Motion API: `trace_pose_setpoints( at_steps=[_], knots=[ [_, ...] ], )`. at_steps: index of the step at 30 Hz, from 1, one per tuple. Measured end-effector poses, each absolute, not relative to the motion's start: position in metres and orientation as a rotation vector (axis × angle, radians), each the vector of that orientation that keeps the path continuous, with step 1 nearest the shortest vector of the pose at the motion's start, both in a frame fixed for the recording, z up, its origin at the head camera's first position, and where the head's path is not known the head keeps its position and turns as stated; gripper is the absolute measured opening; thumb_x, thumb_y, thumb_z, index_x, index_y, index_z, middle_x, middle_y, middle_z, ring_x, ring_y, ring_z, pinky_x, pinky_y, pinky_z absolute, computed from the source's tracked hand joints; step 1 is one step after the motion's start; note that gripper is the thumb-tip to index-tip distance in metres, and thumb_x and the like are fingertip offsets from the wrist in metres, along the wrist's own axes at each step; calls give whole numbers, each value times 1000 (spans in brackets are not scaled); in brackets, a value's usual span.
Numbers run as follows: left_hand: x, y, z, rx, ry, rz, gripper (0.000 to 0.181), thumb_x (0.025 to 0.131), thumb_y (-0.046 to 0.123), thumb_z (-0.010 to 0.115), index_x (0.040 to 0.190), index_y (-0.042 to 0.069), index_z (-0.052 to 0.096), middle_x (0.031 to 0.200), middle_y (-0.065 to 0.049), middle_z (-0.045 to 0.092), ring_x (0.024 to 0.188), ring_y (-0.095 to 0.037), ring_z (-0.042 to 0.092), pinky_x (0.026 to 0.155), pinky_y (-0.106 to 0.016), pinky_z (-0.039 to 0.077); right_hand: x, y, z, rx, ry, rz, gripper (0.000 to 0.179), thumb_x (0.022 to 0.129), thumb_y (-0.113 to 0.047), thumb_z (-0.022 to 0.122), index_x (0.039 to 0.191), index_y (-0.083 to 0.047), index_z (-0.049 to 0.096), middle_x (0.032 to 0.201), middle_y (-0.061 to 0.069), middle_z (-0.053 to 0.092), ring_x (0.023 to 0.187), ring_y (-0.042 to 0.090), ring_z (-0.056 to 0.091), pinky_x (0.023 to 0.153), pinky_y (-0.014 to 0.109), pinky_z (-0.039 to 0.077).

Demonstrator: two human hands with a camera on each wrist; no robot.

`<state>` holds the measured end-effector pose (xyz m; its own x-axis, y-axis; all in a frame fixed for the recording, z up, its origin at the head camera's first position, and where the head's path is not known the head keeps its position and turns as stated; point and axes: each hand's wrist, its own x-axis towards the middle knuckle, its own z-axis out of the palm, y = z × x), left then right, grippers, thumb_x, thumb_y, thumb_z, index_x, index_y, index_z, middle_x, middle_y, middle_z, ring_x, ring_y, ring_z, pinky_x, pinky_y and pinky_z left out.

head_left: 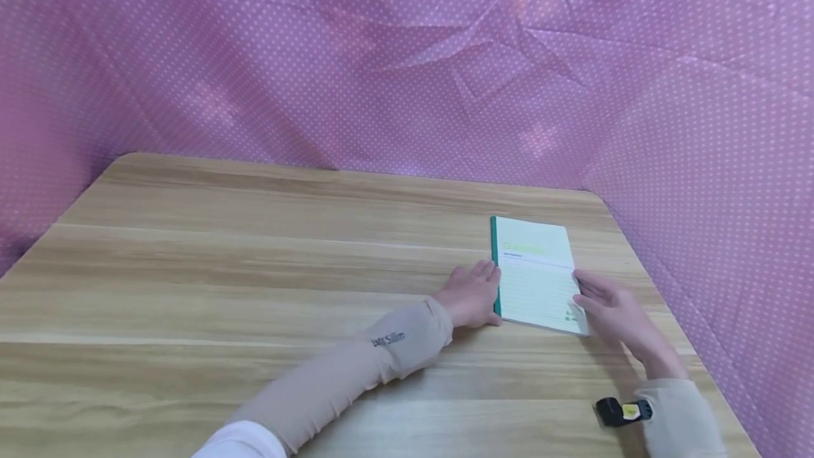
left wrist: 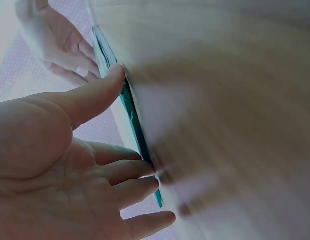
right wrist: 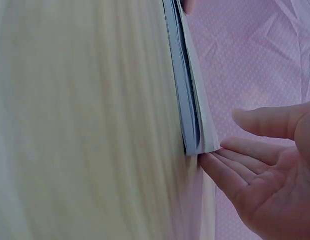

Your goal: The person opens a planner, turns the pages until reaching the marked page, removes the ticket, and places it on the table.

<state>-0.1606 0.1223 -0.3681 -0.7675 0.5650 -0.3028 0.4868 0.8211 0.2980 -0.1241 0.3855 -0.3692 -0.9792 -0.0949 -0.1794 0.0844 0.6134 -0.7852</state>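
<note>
A notebook (head_left: 537, 278) with a pale green cover and a dark green spine (left wrist: 132, 115) lies flat on the wooden table. My left hand (head_left: 469, 295) is at the spine side, thumb and fingertips right against it, fingers fairly straight. On the opposite side, my right hand (head_left: 617, 313) has its fingertips at the loose page edge. In the right wrist view the pages and cover (right wrist: 205, 115) stand slightly apart near the corner, and the right thumb (right wrist: 265, 120) is raised off the cover. Neither hand curls round the notebook.
The wood-grain table (head_left: 254, 281) runs far to the left of the notebook. Pink dotted cloth (head_left: 381, 76) hangs behind and at both sides of it. A small black device with a yellow label (head_left: 623, 412) is by the right sleeve.
</note>
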Motion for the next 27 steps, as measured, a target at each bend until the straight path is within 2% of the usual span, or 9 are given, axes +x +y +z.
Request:
trace_pose_setpoints(
  at_steps=[3, 12, 21, 27],
  knots=[
    [-159, 110, -368, 816, 2624, 284, 82, 95, 40, 63, 157, 8, 20, 163, -4, 15, 149, -16, 8, 120, -41, 12, -123, 375, -370, -49, 2620, -1336, 65, 100, -20, 58, 149, 10, 28, 151, 30, 28, 139, 43, 29, 99, 13, 36],
    [-150, 78, -364, 803, 2626, 314, 79, 95, 34, 65, 155, 4, 24, 161, -9, 19, 149, -19, 12, 119, -41, 14, -119, 350, -372, -147, 2547, -1419, 60, 99, -12, 58, 147, 11, 30, 151, 31, 29, 140, 41, 28, 99, 13, 35],
    [-139, 37, -360, 792, 2637, 328, 78, 95, 31, 66, 153, 0, 25, 160, -12, 21, 148, -24, 15, 119, -42, 17, -118, 320, -373, -269, 2519, -1410, 59, 98, -11, 59, 146, 10, 33, 150, 29, 33, 137, 40, 35, 106, 34, 33],
    [-130, 10, -359, 764, 2649, 354, 77, 95, 31, 66, 153, -1, 27, 160, -14, 22, 148, -26, 16, 118, -46, 17, -118, 300, -373, -336, 2461, -1409, 59, 99, -12, 58, 148, 8, 33, 151, 27, 33, 136, 40, 38, 107, 39, 33]
  ],
)
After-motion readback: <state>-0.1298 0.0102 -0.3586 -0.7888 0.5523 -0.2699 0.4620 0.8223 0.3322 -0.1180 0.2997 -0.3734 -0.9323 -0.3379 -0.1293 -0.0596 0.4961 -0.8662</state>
